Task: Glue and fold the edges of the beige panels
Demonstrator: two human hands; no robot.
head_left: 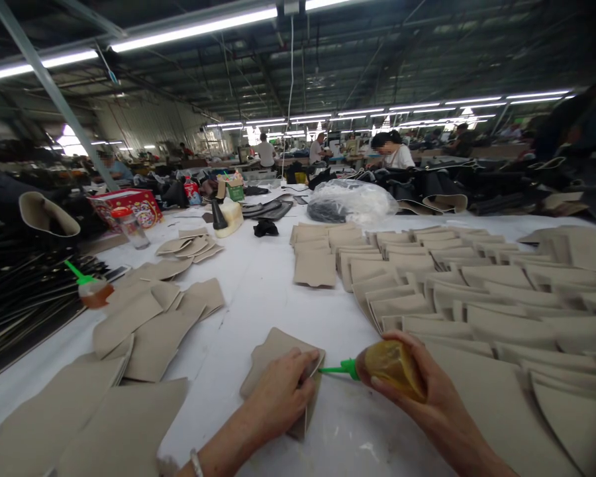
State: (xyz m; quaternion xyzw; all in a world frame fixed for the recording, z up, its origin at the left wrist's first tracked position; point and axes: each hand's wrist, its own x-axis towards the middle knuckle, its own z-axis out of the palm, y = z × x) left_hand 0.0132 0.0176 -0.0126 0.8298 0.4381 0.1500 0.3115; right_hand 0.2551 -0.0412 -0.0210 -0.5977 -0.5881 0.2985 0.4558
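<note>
In my right hand (417, 377) is a squeeze bottle (390, 368) of amber liquid, lying on its side with its thin green nozzle (335, 370) pointing left. The nozzle tip is at the right edge of a beige leather-like piece (268, 354) on the table. My left hand (283, 391) rests on that piece, its fingers bent and gripping the edge close to the tip. Part of the piece is hidden under the hand. To the left, loose beige pieces (153, 331) overlap in a pile. Beige folded pieces (457, 291) stand in rows at the right.
A second green-nozzled bottle (93, 291) tilts at the left edge, near a stack of black pieces (20, 311). Farther back are a red-lidded jar (132, 228), a red box (129, 205), a cream container (227, 218) and a clear plastic bag (352, 202). People work in the background.
</note>
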